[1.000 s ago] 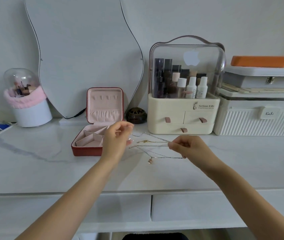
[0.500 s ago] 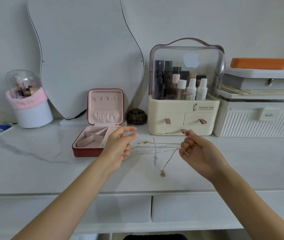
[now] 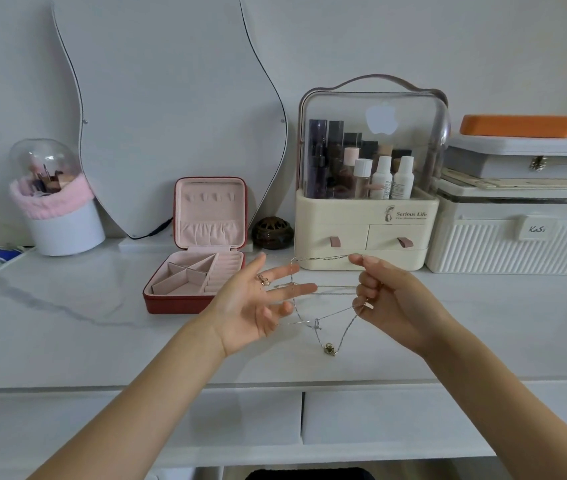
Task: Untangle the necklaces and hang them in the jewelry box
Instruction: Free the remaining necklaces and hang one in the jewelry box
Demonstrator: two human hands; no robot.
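From the head camera, the necklaces point(image 3: 323, 308) hang strung in mid-air between the two hands, and here is the worry: the chains cross at a small knot point(image 3: 316, 323) just below and between the hands, so widening the spread any further could cinch that knot tighter instead of freeing it. The other risk sits on the left hand point(image 3: 252, 306), where the strands only drape over splayed fingers; tilt that palm and a loop could slide off and drop the whole web back into a heap on the tabletop point(image 3: 67, 341). That left hand is wide open, palm up, fingers straight and fanned, chains lying across them and a small gold piece point(image 3: 263, 280) resting near the finger bases; whether that is a ring or a pendant is hard to say at this size. The right hand point(image 3: 384, 299) is curled closed, pinching chain ends between thumb and fingers, one strand running taut from its thumb tip across to the left. A little pendant point(image 3: 329, 348) dangles at the bottom, below both hands. The jewelry box point(image 3: 195, 285) waits open just beyond the left hand, its lid hooks bare.
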